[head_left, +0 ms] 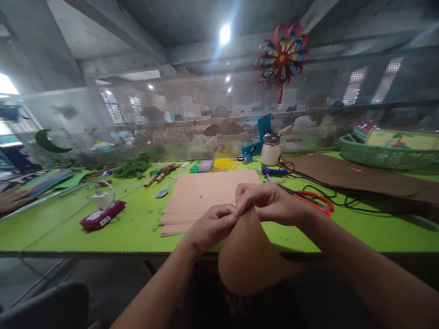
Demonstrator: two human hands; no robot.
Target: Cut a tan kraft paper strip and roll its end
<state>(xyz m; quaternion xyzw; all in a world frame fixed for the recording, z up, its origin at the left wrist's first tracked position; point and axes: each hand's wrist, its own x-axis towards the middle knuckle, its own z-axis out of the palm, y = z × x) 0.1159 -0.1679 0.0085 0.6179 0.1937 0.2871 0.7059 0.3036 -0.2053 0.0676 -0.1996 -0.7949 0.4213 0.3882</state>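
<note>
Over the table's front edge, a brown paper sheet (248, 260) hangs curved into a cone-like shape, its narrow end up. My left hand (216, 224) pinches that upper end from the left. From the right, my right hand (267, 203) has its fingers closed on the same point, touching the left fingertips. Exactly how the paper is folded between the fingers is hidden. Just beyond the hands lies a stack of light tan paper sheets (202, 196) with a small green scrap on it. Red-handled scissors (317, 203) lie to the right of my right hand.
A purple power strip (103, 217) with a white plug sits at left. Behind are a blue glue gun (274, 171), a cream jar (270, 151) and yellow shreds (224, 164). Dark brown sheets (329, 171) and a green basket (384, 155) occupy the right. Another person's hand (13, 199) rests far left.
</note>
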